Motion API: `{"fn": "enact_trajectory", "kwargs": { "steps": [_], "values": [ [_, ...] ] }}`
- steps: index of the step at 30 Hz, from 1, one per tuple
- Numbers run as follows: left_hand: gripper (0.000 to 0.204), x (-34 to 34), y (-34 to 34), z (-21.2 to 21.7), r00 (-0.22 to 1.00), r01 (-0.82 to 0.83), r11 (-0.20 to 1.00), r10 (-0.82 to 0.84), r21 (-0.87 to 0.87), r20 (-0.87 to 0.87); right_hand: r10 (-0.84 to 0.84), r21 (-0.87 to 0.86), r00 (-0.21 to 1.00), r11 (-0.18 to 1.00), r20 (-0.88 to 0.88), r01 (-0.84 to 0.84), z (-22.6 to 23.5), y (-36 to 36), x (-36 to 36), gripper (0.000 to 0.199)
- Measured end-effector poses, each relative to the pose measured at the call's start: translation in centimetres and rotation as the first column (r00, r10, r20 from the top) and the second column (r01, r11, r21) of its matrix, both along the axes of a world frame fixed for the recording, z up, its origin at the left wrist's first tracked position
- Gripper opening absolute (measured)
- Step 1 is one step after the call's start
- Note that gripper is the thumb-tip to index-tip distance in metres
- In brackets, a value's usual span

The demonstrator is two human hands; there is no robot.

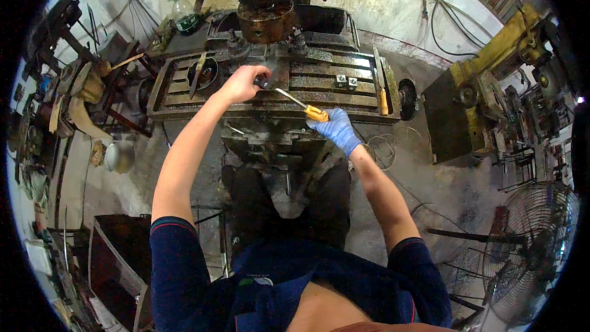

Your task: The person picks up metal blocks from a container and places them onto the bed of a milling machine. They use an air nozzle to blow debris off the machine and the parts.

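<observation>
Left hand [241, 85], bare: fingers curled onto small dark part [264, 82], above near side of slotted table [310, 80] | Right hand [337, 129], blue-gloved: closed round yellow-handled tool [316, 113], tip just beside part | Handling: pinch part firmly, tool steady, bare skin clear.

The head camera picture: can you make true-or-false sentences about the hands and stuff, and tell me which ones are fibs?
1. The right grip holds a yellow-handled tool. True.
2. The left grip wears a blue glove. False: the left grip is bare and holds a small dark part; the blue glove is on the right.
3. Two small blocks sit side by side on the slotted table. True.
4. The fan is on the picture's left side. False: the fan is at the lower right.
5. The sleeves are dark blue. True.
</observation>
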State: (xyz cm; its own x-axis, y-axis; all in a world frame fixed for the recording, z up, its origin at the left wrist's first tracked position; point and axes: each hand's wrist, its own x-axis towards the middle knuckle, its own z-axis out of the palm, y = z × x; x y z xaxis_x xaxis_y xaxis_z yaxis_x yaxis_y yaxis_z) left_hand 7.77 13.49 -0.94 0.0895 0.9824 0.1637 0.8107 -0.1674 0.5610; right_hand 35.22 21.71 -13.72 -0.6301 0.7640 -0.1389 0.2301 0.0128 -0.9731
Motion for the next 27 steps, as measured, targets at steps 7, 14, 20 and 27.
{"fn": "enact_trajectory", "kwargs": {
  "steps": [7, 14, 20, 27],
  "values": [
    [0.045, -0.6, 2.1, 0.5, 0.912, 0.062, 0.998, -0.061, -0.012, -0.406, -0.122, 0.15, 0.947, 0.985, 0.297, 0.08, 2.4, -3.6, -0.7, 0.036],
    [0.043, -1.1, 1.6, 0.0, 0.977, -0.002, 0.983, 0.041, 0.183, -0.207, -0.288, 0.423, 0.925, 0.891, 0.248, 0.164, 1.2, -5.3, 0.6, 0.048],
    [0.029, 0.6, -0.8, 0.5, 0.868, -0.385, 0.919, 0.392, 0.086, -0.307, -0.301, 0.289, 0.954, 0.913, 0.001, 0.288, 1.6, -7.4, 4.5, 0.043],
    [0.023, 0.5, 1.8, -2.0, 0.839, -0.389, 0.912, 0.41, 0.131, -0.358, -0.295, -0.024, 0.955, 0.955, 0.003, 0.295, 7.0, -10.3, 8.6, 0.027]
  ]
}}
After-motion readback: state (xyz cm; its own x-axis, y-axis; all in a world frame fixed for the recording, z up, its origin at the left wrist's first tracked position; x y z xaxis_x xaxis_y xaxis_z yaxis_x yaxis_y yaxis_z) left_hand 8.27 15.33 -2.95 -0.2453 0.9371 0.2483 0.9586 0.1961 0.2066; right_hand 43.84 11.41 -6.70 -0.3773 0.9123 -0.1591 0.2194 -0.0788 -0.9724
